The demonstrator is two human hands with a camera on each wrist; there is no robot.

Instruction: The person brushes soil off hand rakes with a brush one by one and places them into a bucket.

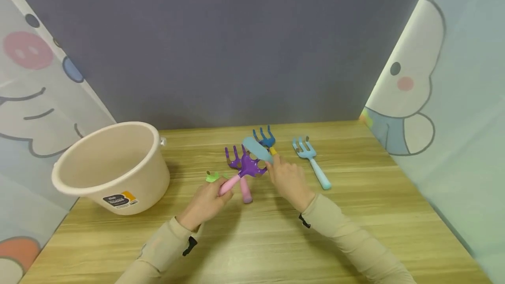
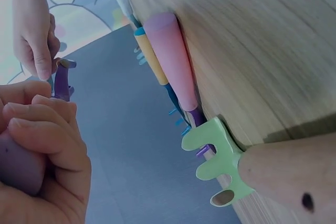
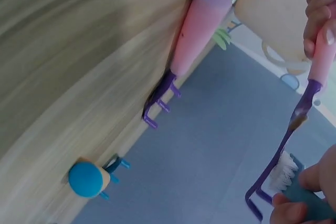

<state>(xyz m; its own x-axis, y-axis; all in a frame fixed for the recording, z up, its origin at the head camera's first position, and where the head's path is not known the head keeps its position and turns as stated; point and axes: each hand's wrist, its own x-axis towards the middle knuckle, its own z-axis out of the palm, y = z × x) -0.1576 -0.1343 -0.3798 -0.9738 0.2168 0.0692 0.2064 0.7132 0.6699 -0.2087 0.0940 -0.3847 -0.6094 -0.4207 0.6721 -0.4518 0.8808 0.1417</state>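
Observation:
My left hand [image 1: 207, 204] grips the pink handle of a purple hand rake [image 1: 250, 165], raised above the table with its tines pointing away. Brown patches show on the tines. My right hand [image 1: 291, 182] holds a blue brush [image 1: 256, 148]. In the right wrist view the white bristles [image 3: 284, 171] meet the rake's purple head. Beneath lies a second purple rake with a pink handle [image 1: 245, 189]. A blue rake [image 1: 267, 138] with a yellow handle lies behind my right hand. Beside my left hand is a green rake [image 2: 220, 158], partly hidden in the head view.
A cream bucket [image 1: 155, 183] stands at the left of the wooden table [image 1: 355, 231]. To the right lies a light blue rake [image 1: 315, 168] with brown bits on its tines. A dark panel [image 1: 236, 56] rises at the back, with cartoon-printed sheets on both sides.

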